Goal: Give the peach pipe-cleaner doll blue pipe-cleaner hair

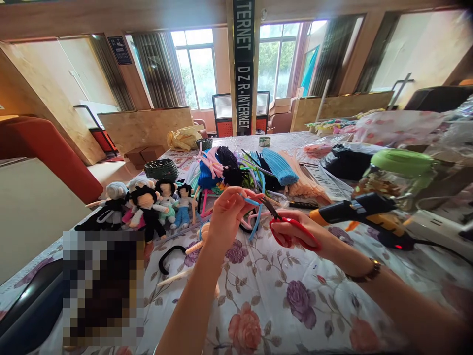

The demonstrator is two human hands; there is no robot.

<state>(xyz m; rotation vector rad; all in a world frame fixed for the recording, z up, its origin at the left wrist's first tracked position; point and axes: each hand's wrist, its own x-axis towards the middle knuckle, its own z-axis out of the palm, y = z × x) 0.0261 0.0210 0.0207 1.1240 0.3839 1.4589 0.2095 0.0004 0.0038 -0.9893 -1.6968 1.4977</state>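
Left forearm (199, 281) bare, rising from the near edge and leaning slightly right toward the far side. Left hand (232, 211) raised — closed in a pinch at its far end. Right forearm (399, 296) slants in from the near right, pointing left and far. Right hand (303, 230) curled in a grip — near the left hand, apart from it.

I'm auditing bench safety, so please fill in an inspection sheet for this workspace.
Surface: floral tablecloth, crowded toward the far side.
Job's things: blue stem; red-handled scissors, tips beside it, contact unclear.
Clutter: dolls, stem bundles, green-lidded jar, glue gun with a red light.
Hands: left hand pinches the blue stem; right hand grips the scissors.
Cables: black cord from the glue gun, leaving the frame at right.
Surroundings: windows, curtains, lettered pillar.
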